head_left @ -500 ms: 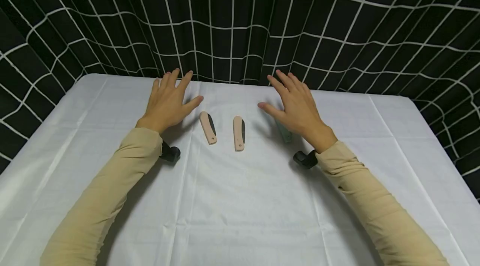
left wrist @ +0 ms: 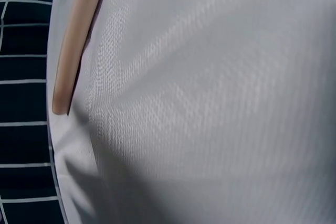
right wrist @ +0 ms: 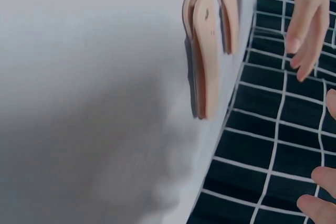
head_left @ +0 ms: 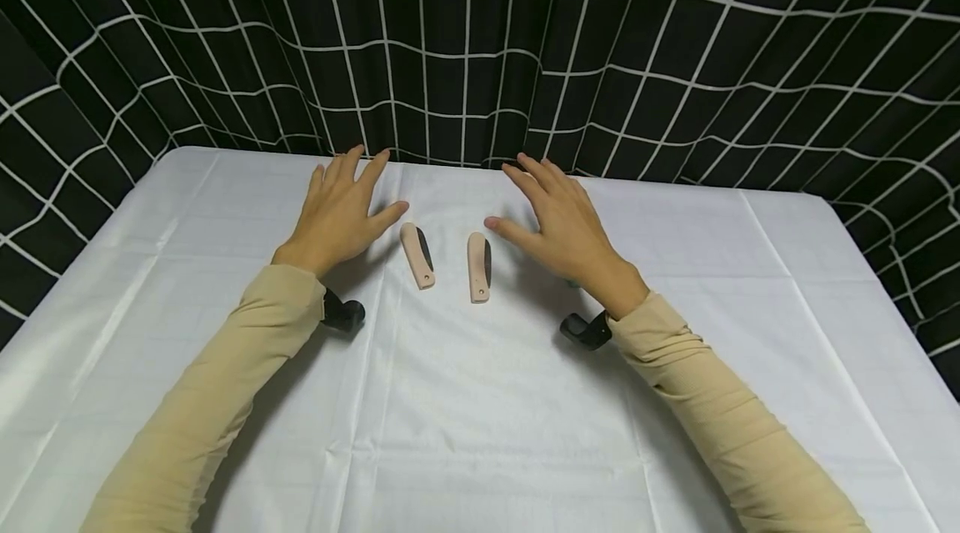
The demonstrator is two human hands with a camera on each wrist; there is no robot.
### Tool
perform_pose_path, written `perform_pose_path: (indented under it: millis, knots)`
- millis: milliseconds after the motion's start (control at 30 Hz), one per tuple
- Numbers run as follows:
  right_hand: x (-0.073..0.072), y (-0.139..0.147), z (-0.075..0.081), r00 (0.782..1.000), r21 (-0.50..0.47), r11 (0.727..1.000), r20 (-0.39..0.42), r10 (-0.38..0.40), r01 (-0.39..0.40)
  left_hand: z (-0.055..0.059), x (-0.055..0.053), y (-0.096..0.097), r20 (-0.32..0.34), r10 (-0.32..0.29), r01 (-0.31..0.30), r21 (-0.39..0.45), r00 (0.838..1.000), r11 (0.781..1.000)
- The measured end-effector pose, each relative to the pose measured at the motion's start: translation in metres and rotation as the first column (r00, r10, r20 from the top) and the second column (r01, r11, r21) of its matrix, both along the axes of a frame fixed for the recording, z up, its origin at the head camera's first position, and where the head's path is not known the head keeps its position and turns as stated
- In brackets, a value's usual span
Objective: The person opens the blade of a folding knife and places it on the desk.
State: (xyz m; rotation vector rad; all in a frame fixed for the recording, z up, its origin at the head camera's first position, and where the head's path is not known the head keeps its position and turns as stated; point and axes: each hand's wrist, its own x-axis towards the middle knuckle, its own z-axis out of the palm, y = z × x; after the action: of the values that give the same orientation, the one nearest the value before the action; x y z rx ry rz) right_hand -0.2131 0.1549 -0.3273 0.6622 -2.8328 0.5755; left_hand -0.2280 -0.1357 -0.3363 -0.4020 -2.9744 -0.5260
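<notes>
Two pink folding knives lie side by side, each with a dark edge along its handle: the left knife (head_left: 417,256) and the middle knife (head_left: 478,268). A green piece (head_left: 573,284) peeks out from under my right hand (head_left: 566,224), which hides the rest of it. That hand hovers with spread fingers just right of the middle knife, holding nothing. My left hand (head_left: 333,212) is held over the cloth left of the left knife, fingers spread and nothing in them. In the right wrist view, right fingertips (right wrist: 320,208) show at the edge and the left hand (right wrist: 308,19) at the top.
A white cloth (head_left: 480,408) covers the table. Behind its far edge hangs a black curtain (head_left: 465,41) with a white grid. Dark wrist cameras, one on the left wrist (head_left: 345,316) and one on the right (head_left: 585,331), sit close above the cloth.
My right hand has moved left toward the middle knife, and more of the green thing is now hidden beneath it. The left hand and both pink knives stay nearly in place.
</notes>
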Motion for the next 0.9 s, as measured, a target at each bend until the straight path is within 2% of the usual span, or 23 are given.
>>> perform_pose_path:
  millis: [400,600,900]
  knots:
    - [0.010,-0.017,-0.004,0.999,-0.033,0.998,0.019,0.047,-0.047,-0.002,0.007,0.004,0.004,-0.051,0.051,0.057,0.999,0.997]
    - [0.014,-0.026,-0.007,0.998,-0.050,0.997,0.041,0.056,-0.054,-0.005,0.010,0.004,0.011,-0.081,0.081,0.060,0.997,0.995]
    - [0.018,-0.040,-0.013,0.990,-0.055,0.994,0.102,0.098,-0.093,-0.007,0.012,0.006,0.109,-0.121,0.111,0.093,0.987,0.989]
